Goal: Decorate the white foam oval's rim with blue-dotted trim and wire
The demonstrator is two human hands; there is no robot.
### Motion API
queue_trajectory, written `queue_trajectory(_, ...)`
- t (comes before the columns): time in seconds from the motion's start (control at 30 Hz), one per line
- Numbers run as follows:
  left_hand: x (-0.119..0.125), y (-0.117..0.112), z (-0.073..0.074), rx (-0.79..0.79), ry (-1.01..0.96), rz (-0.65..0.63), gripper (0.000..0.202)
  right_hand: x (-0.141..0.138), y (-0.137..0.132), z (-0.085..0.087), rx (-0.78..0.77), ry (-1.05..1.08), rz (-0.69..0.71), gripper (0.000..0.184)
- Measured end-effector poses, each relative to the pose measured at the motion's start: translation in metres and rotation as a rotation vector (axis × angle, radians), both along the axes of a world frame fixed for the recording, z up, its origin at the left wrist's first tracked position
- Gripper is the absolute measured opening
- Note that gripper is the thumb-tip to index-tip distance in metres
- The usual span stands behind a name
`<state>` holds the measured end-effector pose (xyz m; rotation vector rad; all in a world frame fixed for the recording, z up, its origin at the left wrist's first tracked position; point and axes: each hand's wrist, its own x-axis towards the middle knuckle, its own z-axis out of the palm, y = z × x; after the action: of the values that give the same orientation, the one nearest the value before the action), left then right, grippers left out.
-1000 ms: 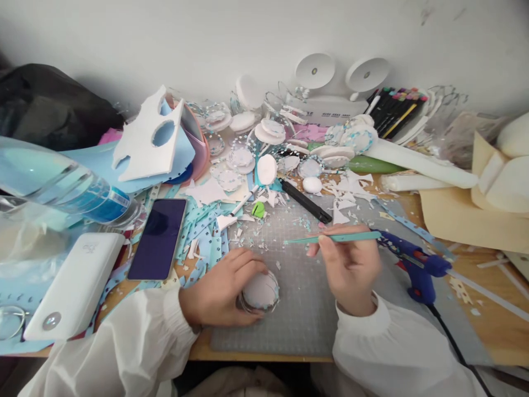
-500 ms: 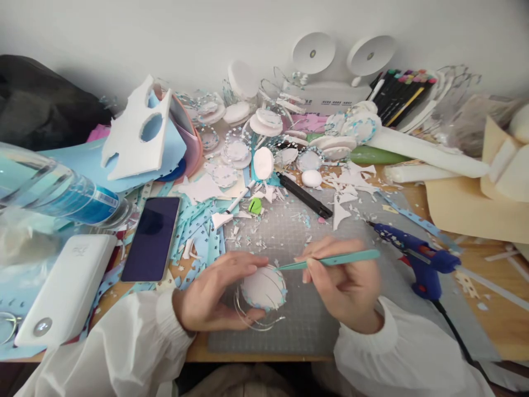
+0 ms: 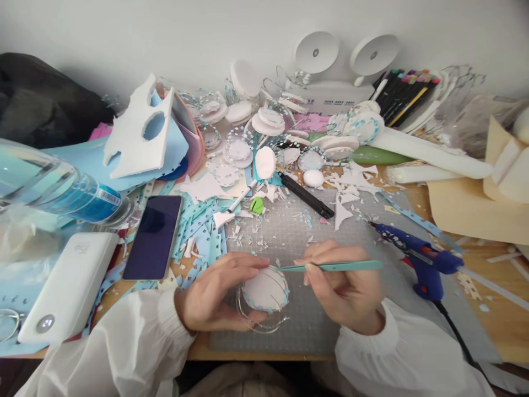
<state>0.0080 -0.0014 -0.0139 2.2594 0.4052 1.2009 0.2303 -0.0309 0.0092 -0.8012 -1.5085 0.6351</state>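
Between the thumb and fingers of my left hand (image 3: 221,289) is a round white foam disc (image 3: 264,289), trimmed along its rim with small pale-blue pieces. Thin silvery wire (image 3: 264,330) loops out around the disc's lower left side. My right hand (image 3: 341,281) pinches teal tweezers (image 3: 343,266), held nearly level. Their tips meet the top edge of the disc, close to my left fingertips. Whether the tips grip a small piece there is too fine to tell. Both hands are over the grey cutting mat (image 3: 297,339).
A blue glue gun (image 3: 425,253) lies at right with its cord running forward. Beyond the hands are a black cutter (image 3: 306,196), a green piece (image 3: 257,205) and foam scraps. A phone (image 3: 152,237), power bank (image 3: 68,286) and water bottle (image 3: 61,182) occupy the left. Decorated discs crowd the back.
The tweezers have tilted slightly closer to level in my right hand, their tips staying at the disc's upper edge. My left hand keeps its hold. The whole view has shifted slightly.
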Motion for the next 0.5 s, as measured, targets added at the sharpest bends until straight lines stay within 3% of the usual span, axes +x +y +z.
queue_trajectory(0.5,0.0003,-0.0004,-0.0006,-0.001,0.002,0.017,0.075,0.0016,-0.0006,-0.0043,0.089,-0.042,0.031,0.045)
